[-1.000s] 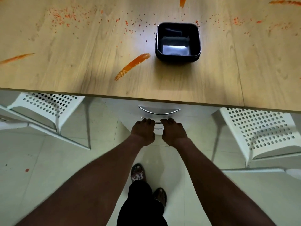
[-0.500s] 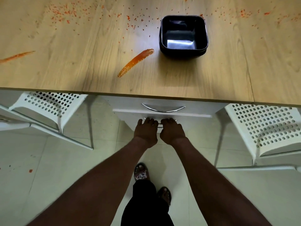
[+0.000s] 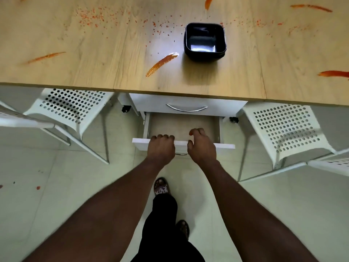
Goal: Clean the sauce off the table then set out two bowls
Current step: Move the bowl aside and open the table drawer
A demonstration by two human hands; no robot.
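Sauce-streaked table [image 3: 113,63]; left hand [image 3: 160,147] grips open drawer [image 3: 225,145] front.

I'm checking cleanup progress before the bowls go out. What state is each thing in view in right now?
Table, dirty: orange sauce streaks and specks across it.
Black bowl, upright on the table, empty.
Upper drawer, closed.
Lower drawer, open; the visible part holds nothing.
Left hand, grips the lower drawer's front edge.
Right hand, loosely curled over the drawer front, holding nothing.
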